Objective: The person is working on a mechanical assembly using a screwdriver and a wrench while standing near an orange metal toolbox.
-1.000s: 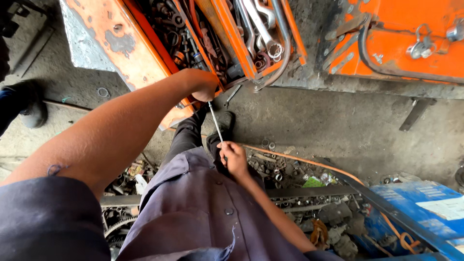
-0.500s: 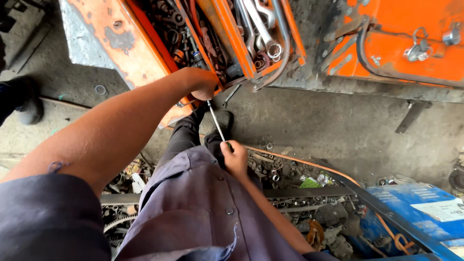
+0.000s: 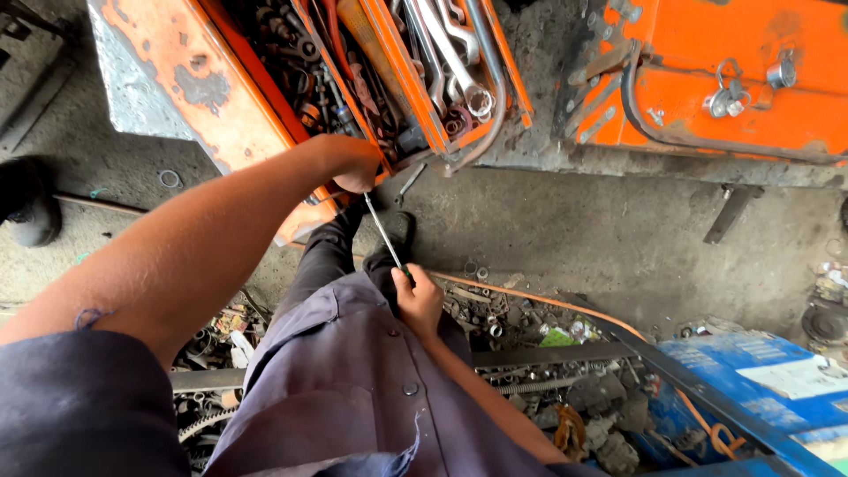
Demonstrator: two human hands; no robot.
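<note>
**A:** What have you got in your hands?

**B:** Your right hand (image 3: 420, 299) is closed around the lower end of a thin, straight, silvery metal rod (image 3: 386, 234). It sits low in front of your body, just above the grey-purple buttoned shirt (image 3: 353, 389). Your left hand (image 3: 353, 163) is curled over the rod's upper end, with the fingers folded down on it. The rod runs at a slant between the two fists, upper end to the left and lower end to the right.

**A:** And where is the upper end?

**B:** At the front edge of the open, worn orange metal toolbox (image 3: 177, 62). Your left hand rests against the lip of its tray. I cannot tell whether the rod's tip touches the box, because your fingers cover it.

**A:** What lies about you?

**B:** The toolbox trays hold steel ring spanners (image 3: 450, 53) and dark sockets and bits. A second orange metal box with a latch (image 3: 733, 88) stands to the right, shut. Below the rod is stained grey concrete floor (image 3: 601, 238), with your dark trouser legs over it. An orange hose (image 3: 548, 305) runs along the floor near your right hand, beside a heap of rusty nuts, springs and scrap parts (image 3: 548, 380). A blue container (image 3: 777, 389) sits at the lower right.
</note>
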